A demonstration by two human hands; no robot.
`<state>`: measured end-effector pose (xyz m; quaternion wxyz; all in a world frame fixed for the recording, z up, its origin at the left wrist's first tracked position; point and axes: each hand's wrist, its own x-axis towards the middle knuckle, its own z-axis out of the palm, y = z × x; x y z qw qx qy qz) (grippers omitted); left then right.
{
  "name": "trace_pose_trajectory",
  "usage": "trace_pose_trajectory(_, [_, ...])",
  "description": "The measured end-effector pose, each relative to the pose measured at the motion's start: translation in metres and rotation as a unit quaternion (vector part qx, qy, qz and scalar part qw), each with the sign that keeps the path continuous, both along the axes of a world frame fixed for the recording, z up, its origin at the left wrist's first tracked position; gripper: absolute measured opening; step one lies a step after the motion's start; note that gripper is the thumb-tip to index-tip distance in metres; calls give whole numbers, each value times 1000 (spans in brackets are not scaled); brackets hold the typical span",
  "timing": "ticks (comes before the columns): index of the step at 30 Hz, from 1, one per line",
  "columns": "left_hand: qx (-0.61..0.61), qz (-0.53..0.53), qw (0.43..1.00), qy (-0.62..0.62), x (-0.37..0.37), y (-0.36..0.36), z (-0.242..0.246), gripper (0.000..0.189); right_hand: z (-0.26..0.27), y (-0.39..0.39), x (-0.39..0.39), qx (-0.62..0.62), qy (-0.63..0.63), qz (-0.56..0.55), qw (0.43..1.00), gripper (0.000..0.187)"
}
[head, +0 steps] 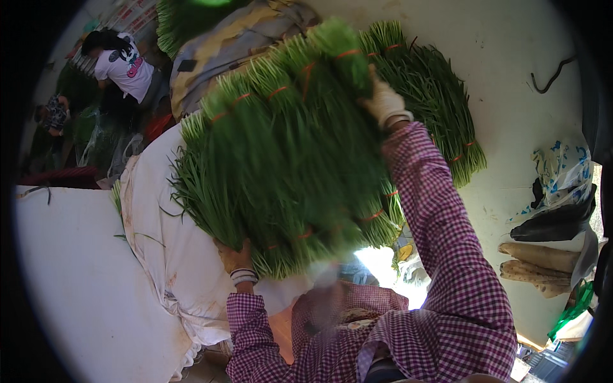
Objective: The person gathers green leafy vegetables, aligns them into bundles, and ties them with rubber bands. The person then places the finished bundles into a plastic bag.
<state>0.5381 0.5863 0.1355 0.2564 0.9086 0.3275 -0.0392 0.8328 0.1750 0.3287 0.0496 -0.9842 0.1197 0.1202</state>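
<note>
Before me lies a thick pile of garlic chive bundles [287,158], tied with red bands near their pale cut stems. Stem ends face both away from me and toward me. At the far right corner, my right hand [387,103], in a pale work glove, grips the side of a blurred bundle [342,50]. My left hand [237,260], gloved in tan with a white cuff, clasps the pile's near left corner; its fingertips are partly hidden by leaves. The middle of the pile is blurred.
More tied chives [436,95] lie against the pale surface on the right. White cloth [158,234] runs down the left, and a patterned blanket [215,57] is behind. Plastic bags [562,172] and tan gloves [541,261] are far right. A person [127,67] bends at upper left.
</note>
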Motion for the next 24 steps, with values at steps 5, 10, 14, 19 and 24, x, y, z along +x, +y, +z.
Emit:
trace_pose_trajectory(5, [-28,-2,999,18,4,4,-16,119,-128,4,35,-49,36,-52,997,90])
trace_pose_trajectory(10, [-20,4,997,74,8,4,-15,117,-115,-5,42,-34,74,-26,996,90])
trace_pose_trajectory(14, [-8,2,998,56,6,-1,-11,116,-91,7,-5,-9,-21,9,1000,86])
trace_pose_trajectory(19, [-75,-36,996,45,9,0,5,112,-72,5,-134,-68,-9,94,993,70])
trace_pose_trajectory(24, [24,-22,999,-44,19,-31,52,91,-63,-38,-342,212,218,20,952,53])
